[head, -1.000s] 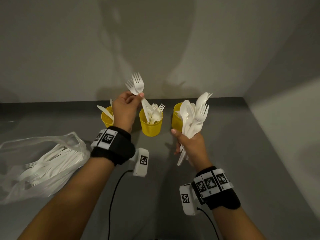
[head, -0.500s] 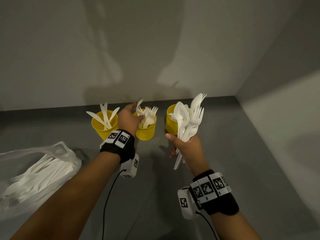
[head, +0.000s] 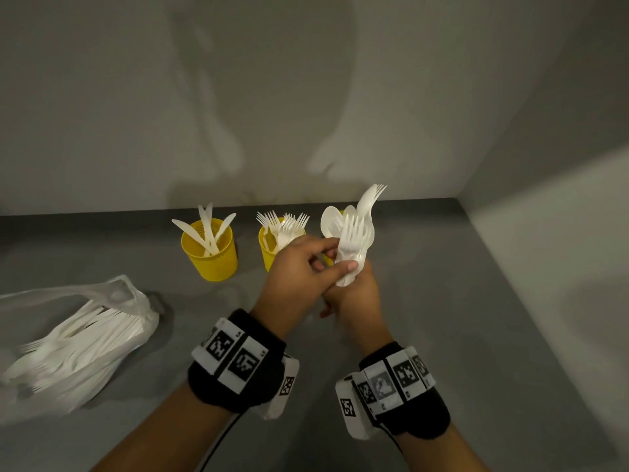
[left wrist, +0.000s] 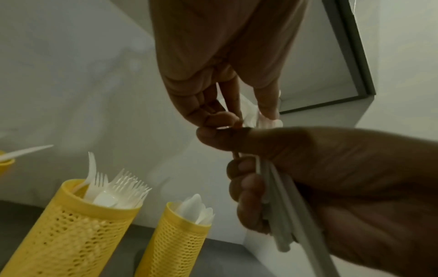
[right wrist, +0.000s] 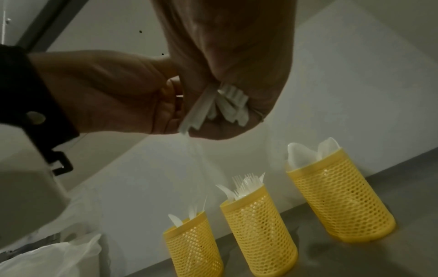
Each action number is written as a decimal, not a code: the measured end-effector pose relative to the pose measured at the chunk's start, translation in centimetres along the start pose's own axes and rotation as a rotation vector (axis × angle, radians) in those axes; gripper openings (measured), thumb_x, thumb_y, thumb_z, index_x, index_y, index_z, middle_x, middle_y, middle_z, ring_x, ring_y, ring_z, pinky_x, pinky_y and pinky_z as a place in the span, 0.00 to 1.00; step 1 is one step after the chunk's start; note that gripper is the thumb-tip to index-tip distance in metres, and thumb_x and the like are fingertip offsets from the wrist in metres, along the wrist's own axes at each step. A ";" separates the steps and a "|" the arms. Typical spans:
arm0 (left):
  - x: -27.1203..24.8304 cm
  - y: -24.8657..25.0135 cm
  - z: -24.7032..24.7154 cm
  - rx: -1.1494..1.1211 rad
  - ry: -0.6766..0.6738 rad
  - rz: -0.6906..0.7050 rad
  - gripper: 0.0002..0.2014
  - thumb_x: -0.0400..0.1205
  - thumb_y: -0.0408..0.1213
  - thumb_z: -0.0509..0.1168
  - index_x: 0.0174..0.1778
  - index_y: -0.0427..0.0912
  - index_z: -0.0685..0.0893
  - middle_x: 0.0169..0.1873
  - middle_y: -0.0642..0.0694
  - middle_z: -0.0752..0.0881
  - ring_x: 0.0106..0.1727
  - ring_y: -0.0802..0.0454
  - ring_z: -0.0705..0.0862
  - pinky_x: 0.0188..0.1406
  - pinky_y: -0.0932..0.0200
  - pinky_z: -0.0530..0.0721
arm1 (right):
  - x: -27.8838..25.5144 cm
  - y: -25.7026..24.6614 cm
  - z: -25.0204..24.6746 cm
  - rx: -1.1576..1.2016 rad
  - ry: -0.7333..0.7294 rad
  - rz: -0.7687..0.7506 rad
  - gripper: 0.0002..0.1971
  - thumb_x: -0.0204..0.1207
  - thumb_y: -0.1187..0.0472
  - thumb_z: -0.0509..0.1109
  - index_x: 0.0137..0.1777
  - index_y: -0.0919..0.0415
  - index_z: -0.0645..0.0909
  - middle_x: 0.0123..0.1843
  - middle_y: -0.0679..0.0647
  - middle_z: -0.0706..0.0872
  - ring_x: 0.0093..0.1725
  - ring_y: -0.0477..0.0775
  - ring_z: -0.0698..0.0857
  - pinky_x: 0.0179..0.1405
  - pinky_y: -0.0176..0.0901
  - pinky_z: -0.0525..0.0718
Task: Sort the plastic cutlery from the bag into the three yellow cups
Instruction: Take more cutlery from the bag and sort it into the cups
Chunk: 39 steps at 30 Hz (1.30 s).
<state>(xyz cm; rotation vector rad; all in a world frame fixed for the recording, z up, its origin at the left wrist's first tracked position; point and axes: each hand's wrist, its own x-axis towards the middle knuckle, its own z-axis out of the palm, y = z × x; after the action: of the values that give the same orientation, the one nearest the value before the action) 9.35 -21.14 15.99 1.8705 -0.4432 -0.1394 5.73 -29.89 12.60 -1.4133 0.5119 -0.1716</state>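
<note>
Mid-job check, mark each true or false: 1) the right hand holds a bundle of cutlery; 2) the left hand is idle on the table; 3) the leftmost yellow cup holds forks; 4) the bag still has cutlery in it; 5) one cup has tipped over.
1) True: the right hand grips a bundle of cutlery.
2) False: the left hand pinches a piece in that bundle.
3) False: the leftmost cup holds knives; forks stand in the middle cup.
4) True: the bag holds white cutlery.
5) False: all three cups stand upright, the right cup included.
</note>
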 end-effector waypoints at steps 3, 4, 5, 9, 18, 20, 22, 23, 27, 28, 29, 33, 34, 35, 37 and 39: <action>0.2 0.0 -0.6 0.022 -0.018 -0.022 0.08 0.73 0.39 0.72 0.47 0.45 0.87 0.41 0.44 0.85 0.38 0.54 0.81 0.41 0.63 0.79 | -0.6 -0.2 -0.3 -0.103 -0.020 -0.065 0.31 0.66 0.70 0.76 0.68 0.54 0.71 0.52 0.59 0.86 0.42 0.57 0.88 0.17 0.40 0.81; 0.3 0.0 -0.9 -0.015 -0.053 -0.048 0.09 0.74 0.38 0.71 0.49 0.42 0.87 0.43 0.44 0.87 0.41 0.53 0.83 0.44 0.61 0.81 | -0.7 -0.3 -0.5 -0.106 -0.026 -0.079 0.32 0.64 0.70 0.77 0.68 0.54 0.72 0.50 0.58 0.86 0.38 0.52 0.88 0.17 0.40 0.80; 0.4 0.0 -1.4 -0.061 -0.103 -0.074 0.10 0.75 0.37 0.70 0.51 0.40 0.86 0.45 0.43 0.88 0.45 0.51 0.86 0.47 0.59 0.83 | -0.8 -0.4 -0.6 -0.102 -0.039 -0.089 0.32 0.63 0.69 0.78 0.67 0.54 0.72 0.48 0.58 0.86 0.32 0.48 0.86 0.16 0.39 0.80; 0.8 0.0 -2.8 -0.061 -0.258 -0.083 0.12 0.74 0.33 0.71 0.53 0.40 0.86 0.47 0.42 0.90 0.47 0.50 0.88 0.50 0.56 0.86 | -1.0 -0.7 -0.7 -0.052 -0.129 -0.104 0.29 0.66 0.71 0.78 0.66 0.60 0.74 0.40 0.59 0.86 0.15 0.47 0.78 0.12 0.38 0.77; 0.9 0.1 -3.0 0.082 -0.316 -0.065 0.15 0.74 0.32 0.71 0.57 0.38 0.85 0.49 0.48 0.87 0.50 0.55 0.85 0.51 0.68 0.81 | -0.9 -0.7 -0.6 -0.061 -0.163 -0.132 0.29 0.62 0.76 0.78 0.64 0.65 0.75 0.42 0.55 0.87 0.26 0.39 0.86 0.21 0.35 0.83; 0.9 -0.1 -2.9 0.007 -0.244 -0.081 0.12 0.75 0.32 0.70 0.54 0.39 0.85 0.48 0.46 0.89 0.48 0.57 0.87 0.51 0.65 0.83 | -0.9 -1.1 -0.6 -0.029 -0.160 -0.102 0.29 0.63 0.74 0.78 0.64 0.62 0.75 0.41 0.60 0.86 0.19 0.43 0.83 0.16 0.41 0.82; 0.7 -0.3 -2.7 -0.138 -0.185 -0.112 0.08 0.75 0.31 0.69 0.50 0.43 0.86 0.42 0.49 0.89 0.42 0.63 0.88 0.45 0.69 0.84 | -0.6 -1.3 -0.7 -0.029 -0.155 -0.119 0.28 0.63 0.72 0.79 0.63 0.60 0.75 0.42 0.59 0.87 0.17 0.44 0.81 0.14 0.41 0.81; 0.6 -0.4 -2.5 -0.211 -0.162 -0.131 0.08 0.75 0.30 0.68 0.48 0.44 0.86 0.41 0.51 0.89 0.40 0.64 0.88 0.43 0.70 0.85 | -0.5 -1.4 -0.7 -0.028 -0.152 -0.130 0.28 0.64 0.72 0.79 0.63 0.60 0.74 0.43 0.59 0.87 0.16 0.44 0.80 0.13 0.40 0.80; 0.9 -0.6 -2.8 -0.364 -0.023 -0.198 0.09 0.76 0.28 0.67 0.51 0.38 0.86 0.41 0.45 0.89 0.36 0.61 0.89 0.35 0.68 0.87 | -0.2 -0.9 -1.0 -0.036 -0.127 -0.141 0.30 0.63 0.70 0.80 0.65 0.63 0.73 0.44 0.59 0.86 0.15 0.47 0.78 0.12 0.38 0.77; 1.2 -0.7 -3.2 -0.378 0.031 -0.197 0.10 0.77 0.28 0.67 0.53 0.35 0.85 0.41 0.45 0.88 0.36 0.61 0.89 0.33 0.69 0.86 | -0.2 -0.5 -1.2 -0.050 -0.105 -0.134 0.31 0.63 0.69 0.80 0.65 0.62 0.72 0.43 0.58 0.85 0.16 0.45 0.78 0.12 0.37 0.77; 1.8 -0.8 -3.8 -0.390 0.087 -0.188 0.11 0.77 0.28 0.66 0.55 0.33 0.84 0.41 0.46 0.88 0.36 0.62 0.89 0.33 0.70 0.86 | -0.1 -0.3 -1.4 -0.065 -0.081 -0.127 0.31 0.62 0.68 0.81 0.65 0.62 0.72 0.42 0.57 0.85 0.16 0.43 0.78 0.12 0.37 0.77; 4.5 -1.7 -6.3 -0.345 0.253 -0.122 0.12 0.77 0.28 0.67 0.56 0.31 0.83 0.40 0.43 0.87 0.34 0.61 0.88 0.37 0.70 0.86 | 0.3 0.6 -2.5 -0.099 0.023 -0.106 0.31 0.61 0.63 0.82 0.62 0.62 0.72 0.42 0.60 0.82 0.16 0.40 0.76 0.15 0.34 0.76; 5.2 -2.2 -6.6 -0.294 0.287 -0.113 0.12 0.77 0.29 0.67 0.55 0.30 0.84 0.41 0.40 0.88 0.34 0.60 0.88 0.38 0.69 0.87 | 0.4 0.6 -2.7 -0.095 0.040 -0.107 0.30 0.61 0.63 0.82 0.61 0.63 0.73 0.40 0.61 0.81 0.15 0.41 0.75 0.14 0.34 0.76; 6.0 -2.7 -6.7 -0.223 0.319 -0.107 0.11 0.77 0.30 0.67 0.54 0.29 0.84 0.42 0.37 0.88 0.35 0.58 0.88 0.39 0.67 0.87 | 0.5 0.5 -2.8 -0.091 0.047 -0.112 0.29 0.62 0.63 0.82 0.61 0.63 0.73 0.39 0.61 0.80 0.15 0.41 0.74 0.14 0.35 0.75; 7.1 -3.9 -6.4 -0.048 0.354 -0.099 0.10 0.77 0.33 0.68 0.50 0.31 0.86 0.43 0.35 0.89 0.36 0.52 0.87 0.40 0.64 0.86 | 0.8 0.3 -2.9 -0.073 0.039 -0.122 0.29 0.63 0.63 0.81 0.63 0.63 0.73 0.38 0.59 0.80 0.14 0.43 0.73 0.14 0.36 0.75; 7.9 -5.3 -5.6 0.116 0.344 -0.106 0.10 0.77 0.35 0.68 0.48 0.32 0.86 0.41 0.35 0.89 0.39 0.46 0.87 0.41 0.56 0.83 | 1.0 0.1 -2.8 -0.045 0.030 -0.130 0.28 0.65 0.64 0.80 0.64 0.63 0.73 0.36 0.57 0.79 0.14 0.44 0.72 0.14 0.35 0.74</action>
<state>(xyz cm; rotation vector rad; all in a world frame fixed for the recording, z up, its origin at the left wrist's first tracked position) 19.62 -17.58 13.94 1.9840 -0.1178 0.1395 5.38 -32.85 12.03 -1.4905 0.4512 -0.2883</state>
